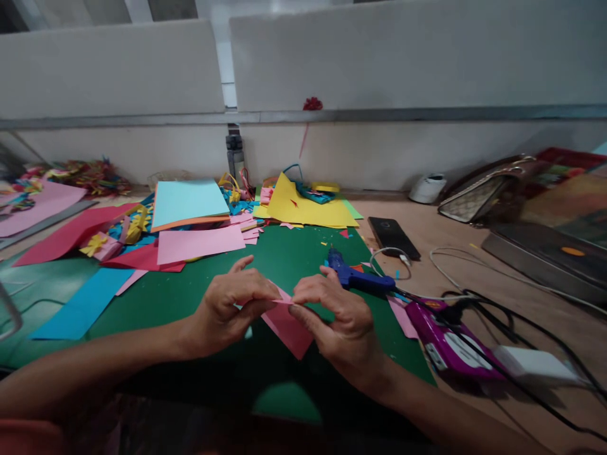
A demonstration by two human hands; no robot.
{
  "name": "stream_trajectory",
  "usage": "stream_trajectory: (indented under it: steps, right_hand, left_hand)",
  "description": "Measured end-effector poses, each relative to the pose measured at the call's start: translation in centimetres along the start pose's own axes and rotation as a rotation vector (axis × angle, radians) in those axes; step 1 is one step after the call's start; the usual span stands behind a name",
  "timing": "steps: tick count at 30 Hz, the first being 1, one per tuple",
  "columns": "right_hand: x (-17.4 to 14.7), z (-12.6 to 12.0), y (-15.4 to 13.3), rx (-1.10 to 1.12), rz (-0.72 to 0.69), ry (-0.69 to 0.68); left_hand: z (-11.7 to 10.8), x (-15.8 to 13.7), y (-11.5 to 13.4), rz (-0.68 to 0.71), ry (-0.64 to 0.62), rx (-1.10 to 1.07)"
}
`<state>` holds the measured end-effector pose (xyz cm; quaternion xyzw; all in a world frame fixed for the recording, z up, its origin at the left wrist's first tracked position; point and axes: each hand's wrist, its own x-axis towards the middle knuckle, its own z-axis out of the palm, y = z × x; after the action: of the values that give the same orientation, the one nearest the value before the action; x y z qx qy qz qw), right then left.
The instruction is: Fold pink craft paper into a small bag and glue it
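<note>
A piece of pink paper (pixel 291 328) is held up between both hands above the green mat (pixel 279 246). My left hand (pixel 234 303) pinches its upper left edge between thumb and fingers. On the other side, my right hand (pixel 339 319) pinches the same edge, the thumb below and the fingers above. The paper looks folded along the top, and one corner hangs down toward me. Just beyond my right hand lies a blue glue gun (pixel 363 278), its nozzle pointing away to the left.
Stacked coloured sheets, light blue (pixel 192 199) and yellow (pixel 296 205), lie at the back. A blue paper strip (pixel 83 306) is at left. To the right are a black phone (pixel 393 237), a purple power strip (pixel 455 347), cables and a handbag (pixel 484 189).
</note>
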<state>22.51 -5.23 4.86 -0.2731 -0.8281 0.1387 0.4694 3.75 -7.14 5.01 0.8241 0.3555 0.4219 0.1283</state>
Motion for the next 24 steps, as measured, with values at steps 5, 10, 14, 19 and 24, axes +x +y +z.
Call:
stream_trajectory:
  steps: [5,10,14,19,24]
  right_hand:
    - [0.1,0.1,-0.1,-0.022,-0.058,-0.020]
    - [0.1,0.0,-0.3,-0.066,-0.139,-0.013]
    - [0.1,-0.1,-0.3,-0.066,-0.132,-0.037]
    - [0.1,-0.3,-0.3,-0.071,-0.108,-0.030]
    - [0.4,-0.6,0.0,-0.082,-0.071,-0.020]
  left_hand:
    - [0.1,0.3,0.4,-0.007,0.008,0.019]
    - [0.2,0.8,1.1,0.037,0.019,0.070]
    - [0.2,1.0,1.1,0.085,0.021,0.093]
    - [-0.3,1.1,0.7,0.157,0.051,0.137]
    - [-1.5,1.1,-0.5,0.135,0.097,0.053]
